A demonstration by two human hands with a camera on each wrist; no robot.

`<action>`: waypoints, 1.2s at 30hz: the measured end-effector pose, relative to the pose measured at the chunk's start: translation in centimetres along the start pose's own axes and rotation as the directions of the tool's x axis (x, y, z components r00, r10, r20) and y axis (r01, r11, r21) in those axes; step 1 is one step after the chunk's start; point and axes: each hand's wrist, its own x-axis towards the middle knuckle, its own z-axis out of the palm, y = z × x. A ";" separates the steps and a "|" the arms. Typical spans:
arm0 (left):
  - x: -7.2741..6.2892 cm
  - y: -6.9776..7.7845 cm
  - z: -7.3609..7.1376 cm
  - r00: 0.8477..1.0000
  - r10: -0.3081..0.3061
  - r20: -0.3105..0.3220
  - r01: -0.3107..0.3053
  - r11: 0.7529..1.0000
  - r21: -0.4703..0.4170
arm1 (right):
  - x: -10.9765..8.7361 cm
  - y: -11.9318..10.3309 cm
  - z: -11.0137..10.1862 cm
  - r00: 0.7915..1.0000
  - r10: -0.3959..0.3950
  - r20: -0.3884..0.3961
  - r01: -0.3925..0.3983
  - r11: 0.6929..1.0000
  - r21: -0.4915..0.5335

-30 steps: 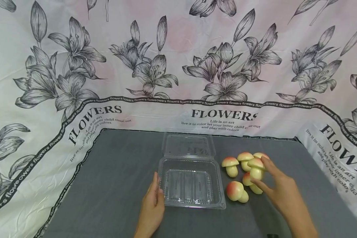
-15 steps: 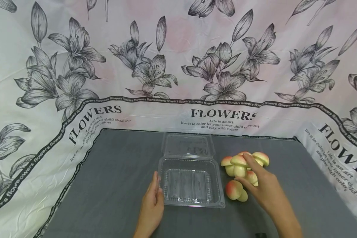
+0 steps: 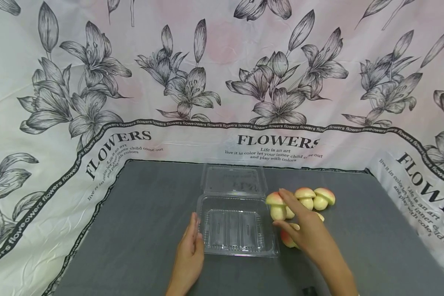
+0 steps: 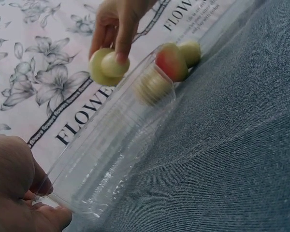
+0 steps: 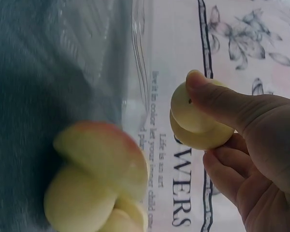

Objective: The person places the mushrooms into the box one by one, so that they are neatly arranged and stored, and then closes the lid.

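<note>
A clear plastic clamshell box (image 3: pixel 231 234) lies with its lid (image 3: pixel 234 181) folded back. My left hand (image 3: pixel 188 257) pinches the box's left rim between thumb and fingers, as the left wrist view shows. Between thumb and fingers, my right hand (image 3: pixel 308 230) holds a toy mushroom (image 3: pixel 276 209) with a red-tinged cap and pale yellow stem. That mushroom is raised near the box's right rim; in the right wrist view its stem end (image 5: pixel 191 106) faces the camera. Several like mushrooms stay right of the box, including one (image 3: pixel 305 197) behind my fingers and one (image 3: pixel 288 239) partly hidden by my hand.
Grey cloth (image 3: pixel 151 213) covers the table. A white flower-printed curtain (image 3: pixel 192 144) rises behind it and at both sides. Another mushroom (image 3: pixel 324 198) lies at the far right of the group. A small dark object (image 3: pixel 309 291) shows at the bottom edge.
My right hand has carried the held mushroom leftward, from above the other mushrooms to the box's right rim. My left hand has kept its place on the box.
</note>
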 end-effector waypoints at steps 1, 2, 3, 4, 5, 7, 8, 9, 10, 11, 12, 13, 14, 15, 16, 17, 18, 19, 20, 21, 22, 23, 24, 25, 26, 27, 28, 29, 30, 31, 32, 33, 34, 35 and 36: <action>0.0 0.0 0.0 1.000 -0.001 0.002 0.001 1.000 0.002 | 0.1 -0.2 0.2 1.000 -0.001 0.004 0.001 1.000 0.010; 0.0 0.0 0.0 1.000 0.000 0.002 0.000 1.000 -0.001 | 0.2 -0.3 0.4 1.000 -0.006 0.010 0.006 1.000 0.027; 0.0 0.0 0.0 1.000 0.000 0.002 0.000 1.000 -0.004 | 0.3 -0.5 0.6 1.000 -0.011 0.019 0.011 0.999 0.036; 0.0 0.0 0.0 1.000 -0.001 0.004 0.001 1.000 -0.008 | 0.4 -0.6 0.9 0.999 -0.015 0.031 0.014 0.999 0.042; 0.0 0.0 0.0 1.000 0.000 0.004 0.000 1.000 -0.011 | 0.5 -0.7 1.1 0.999 -0.019 0.042 0.017 0.999 0.046; 0.0 0.0 0.0 1.000 -0.001 0.002 0.001 1.000 -0.011 | 0.7 -1.0 1.6 0.998 -0.024 0.062 0.022 0.999 0.041; 0.0 0.0 0.0 1.000 0.000 0.001 0.000 1.000 -0.010 | 0.8 -1.2 1.8 0.997 -0.031 0.072 0.029 0.999 0.031; 0.0 0.0 0.0 1.000 0.001 0.001 -0.001 1.000 -0.007 | 1.0 -1.3 2.0 0.996 -0.033 0.085 0.032 0.999 0.015; 0.0 0.0 0.0 1.000 0.001 0.000 -0.001 1.000 -0.004 | 1.1 -1.5 2.2 0.995 -0.031 0.098 0.031 1.000 0.003; 0.0 0.0 0.0 1.000 0.002 -0.001 -0.002 1.000 -0.001 | 1.2 -1.7 2.4 0.993 -0.029 0.114 0.030 1.000 -0.007; 0.0 -0.1 0.0 1.000 0.000 -0.002 0.000 1.000 0.001 | 1.2 -1.9 2.6 0.992 -0.020 0.128 0.023 1.000 -0.016; 0.0 -0.1 0.0 1.000 0.000 -0.002 0.000 1.000 0.001 | 1.3 -2.1 2.8 0.990 -0.016 0.141 0.019 1.000 -0.020; 0.0 -0.1 0.0 1.000 -0.001 -0.003 0.001 1.000 0.002 | 1.4 -2.3 3.0 0.988 -0.004 0.155 0.007 1.000 -0.019; 0.0 -0.1 0.0 1.000 -0.003 -0.004 0.003 1.000 -0.001 | 1.4 -2.4 3.2 0.986 0.005 0.167 -0.002 1.000 -0.016; 0.0 -0.2 0.0 1.000 -0.003 -0.005 0.003 1.000 -0.006 | 1.5 -2.6 3.5 0.985 0.006 0.173 -0.004 1.000 -0.013; 0.1 -0.2 0.0 1.000 -0.004 -0.006 0.004 1.000 -0.010 | 1.5 -2.8 3.7 0.984 0.008 0.180 -0.007 1.000 -0.006; 0.1 -0.2 0.0 1.000 -0.005 -0.006 0.005 1.000 -0.014 | 1.6 -3.0 3.9 0.984 0.005 0.181 -0.005 1.000 -0.001; 0.1 -0.2 0.0 1.000 -0.005 -0.006 0.005 1.000 -0.017 | 1.6 -3.1 4.1 0.983 -0.001 0.186 0.000 1.000 0.004; 0.1 -0.2 0.0 1.000 -0.004 -0.006 0.003 1.000 -0.021 | 1.7 -3.3 4.4 0.982 -0.004 0.190 0.003 1.000 0.006; 0.1 -0.3 0.0 1.000 -0.003 -0.007 0.003 1.000 -0.025 | 1.7 -3.5 4.6 0.981 -0.008 0.192 0.008 1.000 0.003; 0.1 -0.3 0.0 1.000 -0.001 -0.006 0.001 1.000 -0.026 | 1.8 -3.6 4.8 0.981 -0.015 0.191 0.014 1.000 0.003; 0.1 -0.3 0.0 1.000 -0.001 -0.004 0.001 1.000 -0.025 | 1.8 -3.8 5.0 0.981 -0.017 0.195 0.017 1.000 0.005; 0.1 -0.3 0.0 1.000 -0.001 -0.004 0.001 1.000 -0.026 | 1.8 -3.9 5.2 0.980 -0.018 0.196 0.018 1.000 0.004; 0.1 -0.3 0.1 1.000 0.001 -0.006 -0.001 1.000 -0.025 | 1.8 -4.0 5.3 0.980 -0.019 0.200 0.018 1.000 0.007; 0.1 -0.3 0.1 1.000 0.001 -0.007 -0.001 1.000 -0.025 | 1.9 -4.2 5.5 0.980 -0.019 0.200 0.017 1.000 0.010; 0.2 -0.3 0.1 1.000 0.001 -0.008 -0.001 1.000 -0.026 | 1.9 -4.3 5.6 0.979 -0.017 0.202 0.016 1.000 0.010; 0.2 -0.2 0.1 1.000 0.001 -0.008 -0.001 1.000 -0.026 | 2.0 -4.4 5.8 0.979 -0.016 0.203 0.014 1.000 0.011; 0.2 -0.2 0.1 1.000 0.000 -0.008 0.000 1.000 -0.025 | 2.0 -4.5 5.9 0.978 -0.013 0.208 0.009 1.000 0.016; 0.2 -0.2 0.1 1.000 0.000 -0.007 0.000 1.000 -0.024 | 2.1 -4.7 6.1 0.977 -0.010 0.212 0.006 1.000 0.017; 0.2 -0.2 0.1 1.000 0.001 -0.005 -0.001 1.000 -0.023 | 2.2 -4.8 6.2 0.976 -0.007 0.215 0.004 1.000 0.018; 0.2 -0.3 0.1 1.000 0.001 -0.002 -0.001 1.000 -0.022 | 2.2 -5.0 6.4 0.975 -0.004 0.220 0.000 1.000 0.018; 0.2 -0.3 0.1 1.000 0.004 -0.002 -0.004 1.000 -0.020 | 2.3 -5.1 6.6 0.975 -0.004 0.221 0.001 1.000 0.015; 0.2 -0.3 0.0 1.000 0.005 -0.001 -0.005 1.000 -0.017 | 2.3 -5.2 6.8 0.975 -0.008 0.223 0.005 1.000 0.016; 0.2 -0.3 0.0 1.000 0.007 0.000 -0.007 1.000 -0.014 | 2.4 -5.3 7.0 0.974 -0.011 0.228 0.007 1.000 0.016; 0.1 -0.4 0.0 1.000 0.009 0.001 -0.009 1.000 -0.012 | 2.5 -5.5 7.2 0.972 -0.013 0.234 0.010 1.000 0.013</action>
